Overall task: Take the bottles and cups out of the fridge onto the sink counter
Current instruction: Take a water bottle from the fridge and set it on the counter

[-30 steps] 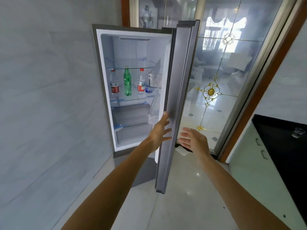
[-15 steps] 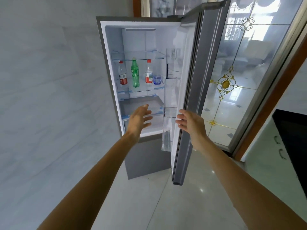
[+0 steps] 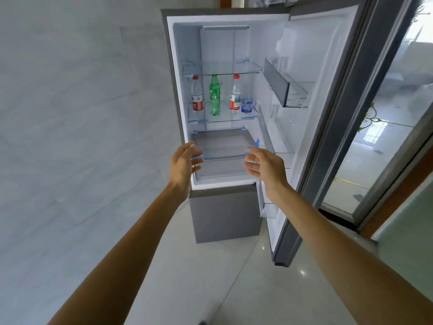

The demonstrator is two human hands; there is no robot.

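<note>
The grey metal fridge (image 3: pixel 225 214) stands with its door (image 3: pixel 328 113) swung wide to the right, so the smooth white interior is open from the front. On the middle glass shelf (image 3: pixel 222 118) three slim plastic bottles stand upright in a row with gaps between them: the left clear bottle (image 3: pixel 197 96), red-capped and red-labelled, the green bottle (image 3: pixel 215 95), and the right clear bottle (image 3: pixel 235 95), also red-capped. One small blue-tinted glass cup (image 3: pixel 247 105) sits just beside that last bottle, near the shelf's right edge. The left hand (image 3: pixel 182 167) and right hand (image 3: pixel 264 167) hover lower, before the frosted drawer (image 3: pixel 222 144), fingers spread and relaxed, gripping nothing.
</note>
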